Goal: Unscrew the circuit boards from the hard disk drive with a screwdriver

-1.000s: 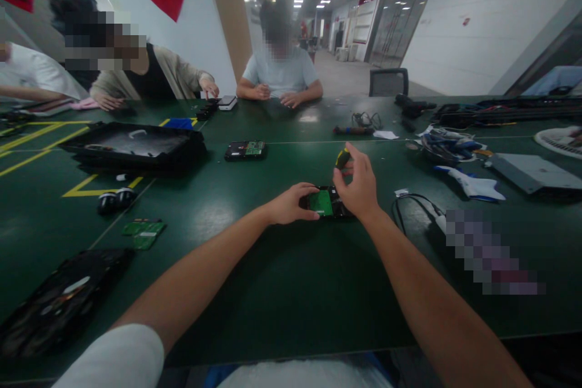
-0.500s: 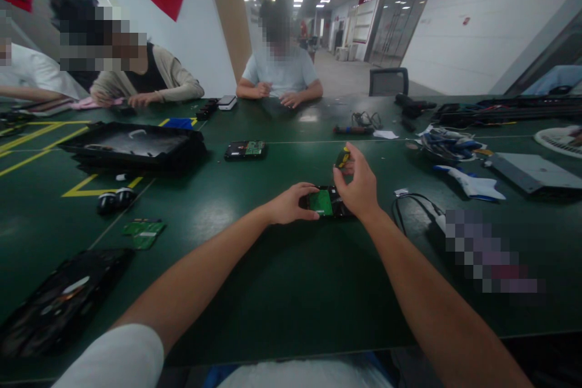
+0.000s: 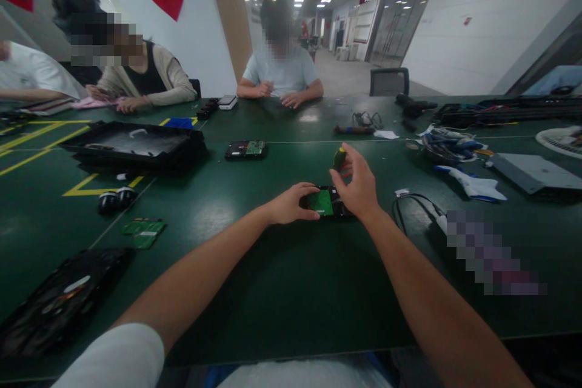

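Note:
A small black device with a green circuit board (image 3: pixel 324 202) lies on the dark green table (image 3: pixel 291 279) in front of me. My left hand (image 3: pixel 288 205) grips its left end and holds it flat. My right hand (image 3: pixel 359 185) is closed around a screwdriver with a yellow and black handle (image 3: pixel 339 159), held upright over the device's right side. The screwdriver's tip is hidden behind my fingers.
A second opened device (image 3: pixel 245 149) lies further back, a black tray (image 3: pixel 131 144) to the left, loose green boards (image 3: pixel 144 233) and a black panel (image 3: pixel 59 300) near left. Cables (image 3: pixel 416 206), a grey box (image 3: pixel 531 173) and tools are at right. Three people sit across the table.
My hands have stayed on the device and screwdriver, the handle tilting slightly. The person at far left has drawn their arms in toward the left.

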The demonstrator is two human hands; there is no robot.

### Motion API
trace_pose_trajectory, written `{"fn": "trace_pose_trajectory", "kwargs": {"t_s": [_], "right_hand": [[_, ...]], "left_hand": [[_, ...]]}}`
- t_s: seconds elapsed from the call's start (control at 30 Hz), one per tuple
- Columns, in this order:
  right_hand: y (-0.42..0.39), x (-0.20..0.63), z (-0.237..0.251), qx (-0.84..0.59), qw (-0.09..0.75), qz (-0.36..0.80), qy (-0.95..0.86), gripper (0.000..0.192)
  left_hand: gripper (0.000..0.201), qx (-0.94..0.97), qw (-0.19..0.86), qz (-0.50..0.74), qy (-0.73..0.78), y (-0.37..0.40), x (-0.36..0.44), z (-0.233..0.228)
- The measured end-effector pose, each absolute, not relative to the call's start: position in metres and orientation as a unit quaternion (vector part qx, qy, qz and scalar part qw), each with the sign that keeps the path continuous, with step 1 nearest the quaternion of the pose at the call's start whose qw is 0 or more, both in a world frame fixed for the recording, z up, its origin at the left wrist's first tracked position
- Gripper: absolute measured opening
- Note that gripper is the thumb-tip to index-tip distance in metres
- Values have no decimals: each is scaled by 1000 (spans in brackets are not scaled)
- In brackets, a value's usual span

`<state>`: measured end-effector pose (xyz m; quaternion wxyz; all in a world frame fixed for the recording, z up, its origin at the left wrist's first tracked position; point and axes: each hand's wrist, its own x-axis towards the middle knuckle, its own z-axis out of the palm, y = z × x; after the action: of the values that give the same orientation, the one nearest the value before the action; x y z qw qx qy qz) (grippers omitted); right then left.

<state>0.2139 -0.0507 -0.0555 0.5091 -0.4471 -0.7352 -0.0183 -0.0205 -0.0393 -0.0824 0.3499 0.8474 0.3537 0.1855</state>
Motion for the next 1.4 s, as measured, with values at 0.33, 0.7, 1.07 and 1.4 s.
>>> {"fn": "trace_pose_trajectory", "kwargs": {"t_s": [0.33,0.7,1.07,1.4], "right_hand": [[-48,214,-56,-445,518,5,-731,68],[-49,213,-56,-442,522,4,-729,68],[-50,214,-57,-449,514,-6,-731,69],[-51,214,-56,-459,516,-2,-723,65]], "left_hand": [[88,842,357,175,365,-39,-21,-81],[87,846,352,186,355,-41,-21,-80],[84,850,344,187,354,-43,-19,-78],[86,842,357,175,364,-40,-20,-81]]}}
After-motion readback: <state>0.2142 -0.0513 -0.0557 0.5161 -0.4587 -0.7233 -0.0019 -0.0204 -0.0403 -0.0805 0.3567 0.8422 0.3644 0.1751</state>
